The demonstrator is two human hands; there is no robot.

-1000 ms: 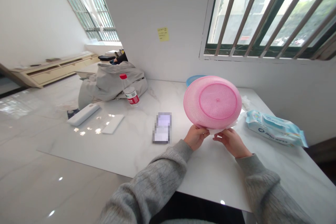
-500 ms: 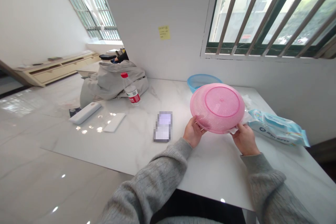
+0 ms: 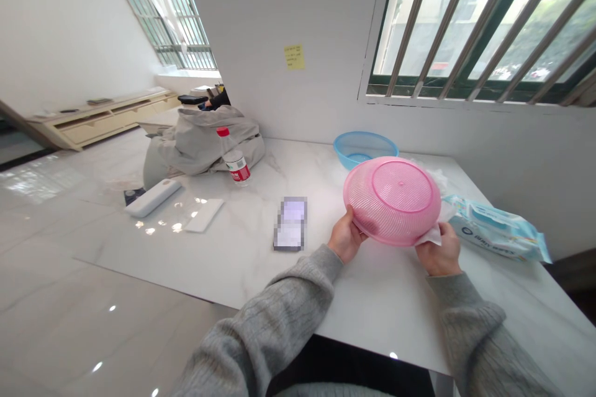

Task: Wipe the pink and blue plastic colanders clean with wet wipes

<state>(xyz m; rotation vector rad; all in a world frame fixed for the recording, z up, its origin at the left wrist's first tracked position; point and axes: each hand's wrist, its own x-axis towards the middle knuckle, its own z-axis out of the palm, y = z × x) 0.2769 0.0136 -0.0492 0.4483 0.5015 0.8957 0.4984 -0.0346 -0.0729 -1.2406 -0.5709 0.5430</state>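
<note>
A pink mesh plastic basket (image 3: 395,198) is held tilted above the table, its round base facing up and toward me. My left hand (image 3: 345,239) grips its lower left rim, with the thumb on the outside. At the lower right rim, my right hand (image 3: 441,252) is closed on a thin white wipe (image 3: 431,236) pressed against the basket. Some of the right fingers are hidden behind the wipe and rim. To the right lies a light blue pack of wet wipes (image 3: 498,229). Behind the pink basket stands a blue basket (image 3: 349,147), partly covered.
On the white table (image 3: 251,229) lie a phone (image 3: 290,224), a white card (image 3: 205,216) and a long white case (image 3: 153,198). A red-capped bottle (image 3: 235,161) stands before a grey cloth bag (image 3: 195,139). Crumpled clear plastic (image 3: 437,178) sits behind the basket.
The pink basket has moved slightly down and right. More of the white wipe shows at its right rim, and my right hand has shifted a little along with it.
</note>
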